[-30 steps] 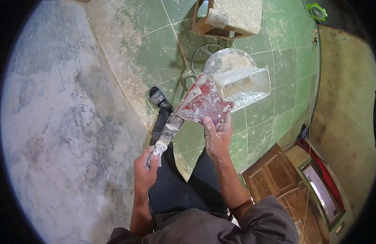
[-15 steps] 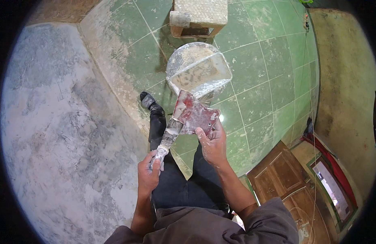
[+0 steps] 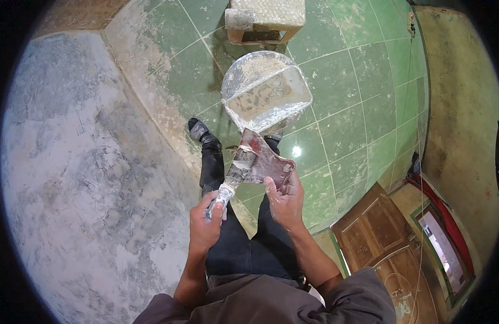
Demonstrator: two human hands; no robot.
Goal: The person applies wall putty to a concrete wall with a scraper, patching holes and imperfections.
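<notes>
My left hand (image 3: 205,224) is closed round the whitened handle of a putty knife (image 3: 241,165). The knife's dusty blade lies against the left part of a flat red spreader (image 3: 267,164), which is smeared with pale filler. Gripping that spreader by its right end is my right hand (image 3: 285,202), thumb on top and fingers mostly hidden beneath. Just beyond both tools stands a round, filler-stained bucket (image 3: 240,73). A rectangular tray (image 3: 305,86) with pale residue rests tilted on the bucket's top.
Behind the bucket is a spattered stool (image 3: 276,12). A grey, patchily plastered wall (image 3: 87,162) rises on my left. Stained green tiles (image 3: 341,129) cover the floor. To the lower right are a brown wooden door (image 3: 371,229) and a hanging cord (image 3: 419,216).
The putty knife has shifted right and slightly up, so its blade now overlaps more of the red spreader. My left hand moved with it, closer to my right hand.
</notes>
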